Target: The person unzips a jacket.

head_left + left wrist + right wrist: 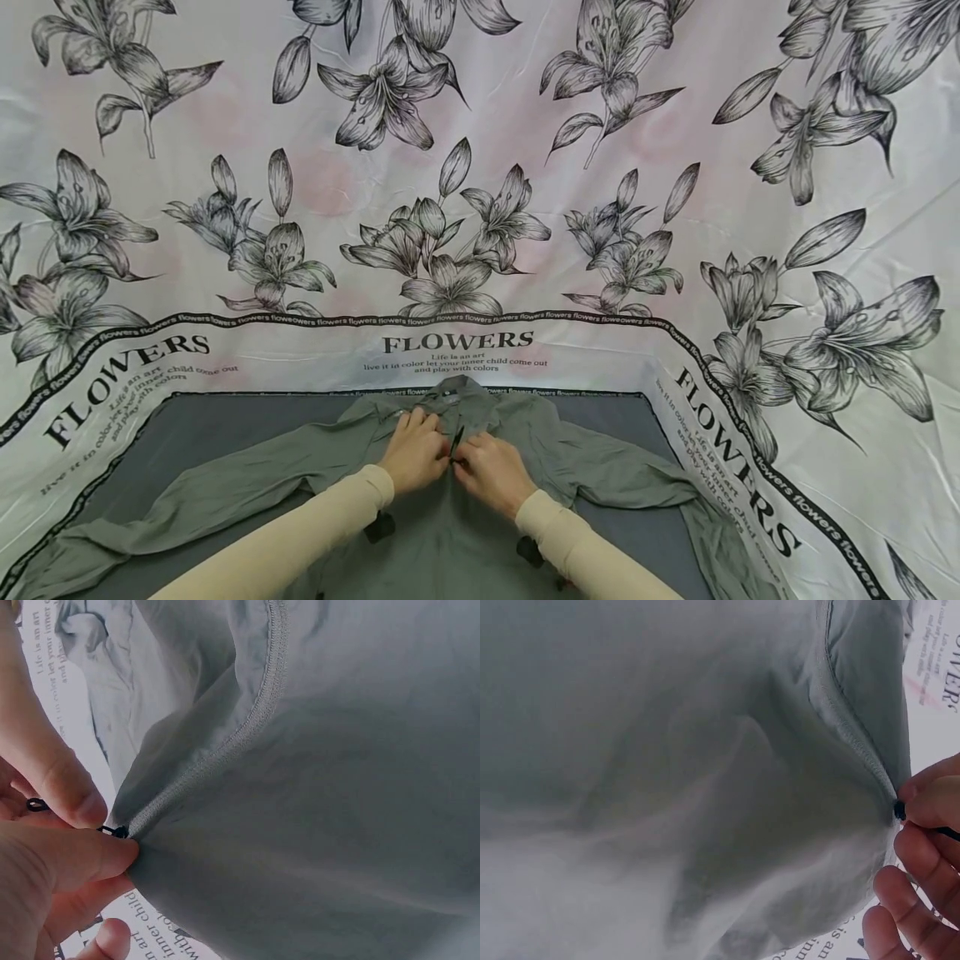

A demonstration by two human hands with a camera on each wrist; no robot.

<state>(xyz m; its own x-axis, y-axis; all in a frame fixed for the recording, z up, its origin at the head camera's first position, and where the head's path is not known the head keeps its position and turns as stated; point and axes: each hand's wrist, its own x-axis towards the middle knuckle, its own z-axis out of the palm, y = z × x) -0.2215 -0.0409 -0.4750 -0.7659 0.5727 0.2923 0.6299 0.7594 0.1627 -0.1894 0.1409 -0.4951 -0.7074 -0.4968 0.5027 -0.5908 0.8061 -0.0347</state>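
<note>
A grey-green zip jacket (pixel 450 533) lies front up with its sleeves spread and its collar (pixel 465 390) at the far end. Both hands meet at the front zipper below the collar. My left hand (pixel 414 452) pinches the jacket front beside the black zipper slider (pixel 116 832). Thumb and forefinger of my right hand (pixel 491 473) pinch the black zipper pull (pixel 900 810), whose cord passes between the fingers. From there the zipper (pixel 274 660) runs as a curved line through the fabric, which is lifted into folds near the fingers.
Under the jacket is a dark grey surface (pixel 630 542). A white cloth (pixel 525 283) with black flower prints and lettering borders it and rises behind. Small black devices (pixel 380 527) hang at both wrists, below the cream sleeves (pixel 300 542).
</note>
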